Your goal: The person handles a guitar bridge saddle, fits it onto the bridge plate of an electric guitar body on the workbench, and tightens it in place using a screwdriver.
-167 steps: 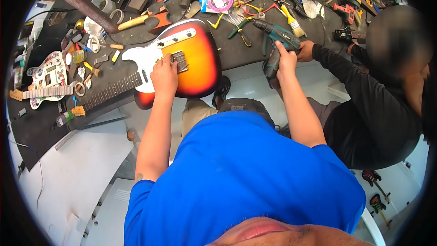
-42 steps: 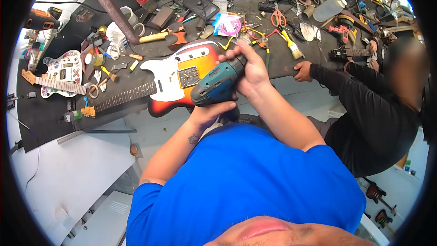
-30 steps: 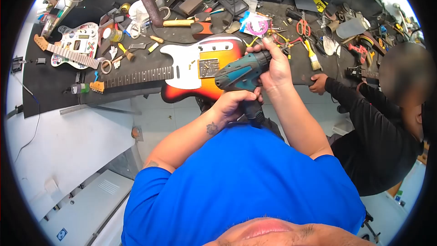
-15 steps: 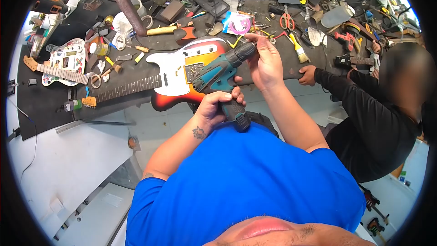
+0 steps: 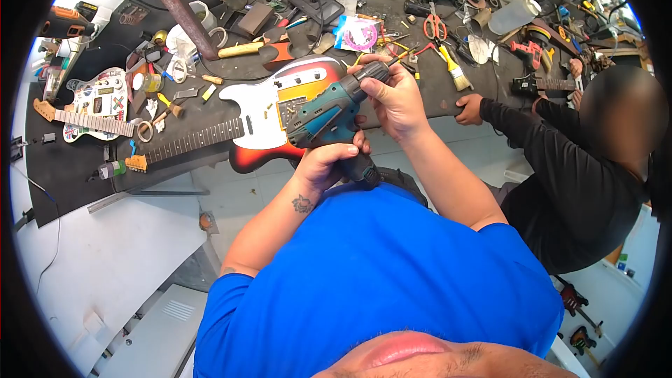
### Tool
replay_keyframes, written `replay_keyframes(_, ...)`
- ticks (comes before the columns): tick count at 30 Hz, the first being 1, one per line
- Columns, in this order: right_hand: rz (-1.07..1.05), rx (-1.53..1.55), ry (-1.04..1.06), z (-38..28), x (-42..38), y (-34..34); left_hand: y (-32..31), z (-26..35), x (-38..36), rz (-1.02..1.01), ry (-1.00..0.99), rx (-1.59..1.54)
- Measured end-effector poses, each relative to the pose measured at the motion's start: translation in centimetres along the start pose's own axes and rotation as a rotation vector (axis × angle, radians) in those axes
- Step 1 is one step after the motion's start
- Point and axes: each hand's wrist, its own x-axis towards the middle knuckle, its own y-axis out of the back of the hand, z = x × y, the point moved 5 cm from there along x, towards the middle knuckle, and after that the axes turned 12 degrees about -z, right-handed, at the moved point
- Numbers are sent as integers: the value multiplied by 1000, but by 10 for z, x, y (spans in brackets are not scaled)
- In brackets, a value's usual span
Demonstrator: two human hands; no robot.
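Note:
A teal and black cordless drill [image 5: 325,115] is held in front of my chest, its nose toward the upper right. My left hand [image 5: 329,161] is wrapped round its handle. The fingers of my right hand [image 5: 397,101] close round the black chuck, and a thin bit sticks out beyond them. Beneath and left of the drill lies a sunburst electric guitar [image 5: 262,150] with a white pickguard, its neck pointing left. Small brass-coloured screws rest on its body, near the dark control opening partly covered by the drill.
A sticker-covered guitar [image 5: 101,101] lies at the left. Behind are a hammer [image 5: 245,49], red-handled scissors [image 5: 435,26], a yellow-handled brush [image 5: 455,70] and a red power tool [image 5: 526,53]. At the right, a person in black sleeves [image 5: 539,140] works at the bench.
My right hand has shifted from the chuck's tip to a grip around the chuck. The drill has tilted a little, and its battery end sits slightly higher and farther left.

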Motion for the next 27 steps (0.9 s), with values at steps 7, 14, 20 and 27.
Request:
replay_keyframes(7,-162,9,-113,3,-7,-25,4,5,1,41,-76,341)
replay_keyframes(14,-26,50,-295,16,-27,-54,-25,34,-2,238,-418,1543)
replay_keyframes(20,-59,-110,-317,-10,-29,-78,-10,30,-2,318,-345,1274)
replay_keyframes(27,52,376,-13,-46,12,-59,-33,16,-7,28,-123,745)
